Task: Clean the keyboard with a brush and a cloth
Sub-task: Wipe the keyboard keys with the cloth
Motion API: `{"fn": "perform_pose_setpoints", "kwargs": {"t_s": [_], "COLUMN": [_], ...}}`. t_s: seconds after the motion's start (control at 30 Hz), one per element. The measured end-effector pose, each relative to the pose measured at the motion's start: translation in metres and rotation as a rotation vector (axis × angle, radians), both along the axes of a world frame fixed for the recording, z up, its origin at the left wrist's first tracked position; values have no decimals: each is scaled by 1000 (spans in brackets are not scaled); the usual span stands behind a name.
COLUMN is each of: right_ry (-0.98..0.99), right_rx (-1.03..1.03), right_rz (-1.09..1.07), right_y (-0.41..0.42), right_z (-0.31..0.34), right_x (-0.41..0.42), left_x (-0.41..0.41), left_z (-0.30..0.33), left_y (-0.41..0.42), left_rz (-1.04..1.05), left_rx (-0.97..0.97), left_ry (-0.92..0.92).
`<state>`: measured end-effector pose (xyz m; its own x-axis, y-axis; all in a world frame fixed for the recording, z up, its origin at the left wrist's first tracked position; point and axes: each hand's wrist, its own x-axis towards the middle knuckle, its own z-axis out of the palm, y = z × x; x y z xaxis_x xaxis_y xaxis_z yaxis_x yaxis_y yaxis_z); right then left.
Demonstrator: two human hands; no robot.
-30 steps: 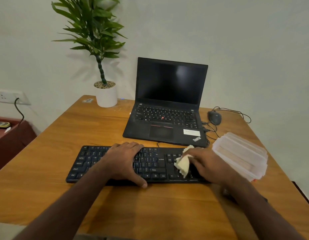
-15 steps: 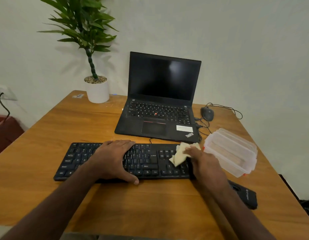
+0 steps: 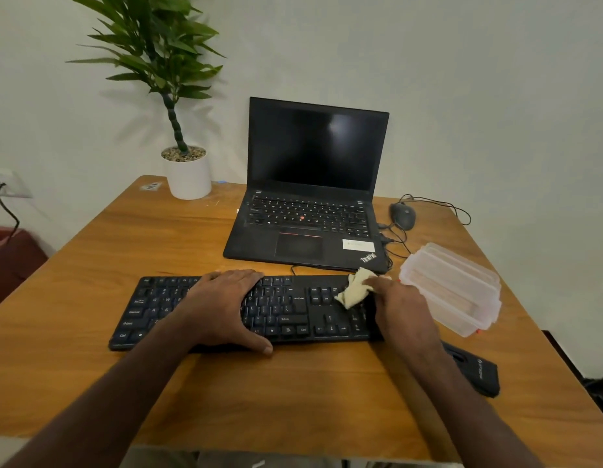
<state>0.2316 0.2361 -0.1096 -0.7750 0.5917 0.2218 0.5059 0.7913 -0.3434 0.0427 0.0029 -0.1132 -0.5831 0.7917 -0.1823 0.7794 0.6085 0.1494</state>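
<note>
A plastic container [image 3: 452, 288] sits just right of the keyboard [image 3: 293, 312]. My right hand [image 3: 401, 305] pinches the cloth [image 3: 356, 288] in its grip; my left hand [image 3: 222, 305] lies spread, pressing the keys.

Plain pale wall [image 3: 462, 79], wooden table [image 3: 293, 393] against it, dark red cabinet [image 3: 13, 261] at left, wall socket [image 3: 6, 185] with black cable, soft even light

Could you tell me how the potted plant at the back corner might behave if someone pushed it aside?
The potted plant probably tips rather than slides: its tall stalk and leafy top rise well above a narrow white pot. The pebbles filling the pot likely add weight low down, which helps. Pushing low on the pot seems safest on the wooden table.
</note>
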Motion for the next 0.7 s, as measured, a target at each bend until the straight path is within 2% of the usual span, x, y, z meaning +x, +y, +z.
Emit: {"fn": "perform_pose_setpoints", "kwargs": {"t_s": [0.1, 0.23, 0.3, 0.4, 0.47, 0.53, 0.7], "right_ry": [47, -112, -30, 256, 459, 573, 536], "right_rx": [27, 14, -67, -218, -377, -568, -1270], "right_rz": [64, 161, 118, 72, 77, 49, -78], "right_y": [-14, -20, -10, -4, -9, -17, -37], "right_z": [3, -3, 3, 22, 37, 46, 38], "right_x": [0, 4, -3, -15, -22, -31, -49], "left_x": [0, -4, -7, -7, -6, -8, -23], "left_z": [-1, -7, -10, -12, -12, -14, -21], "left_y": [0, 0, 0, -1, -6, -18, -82], "left_rz": [-3, -12, -14, -19, -12, 18, 131], "left_rx": [15, 34, 51, 69, 84, 121, 229], "left_ry": [1, 1, 5, 8, 6, 25, 71]}}
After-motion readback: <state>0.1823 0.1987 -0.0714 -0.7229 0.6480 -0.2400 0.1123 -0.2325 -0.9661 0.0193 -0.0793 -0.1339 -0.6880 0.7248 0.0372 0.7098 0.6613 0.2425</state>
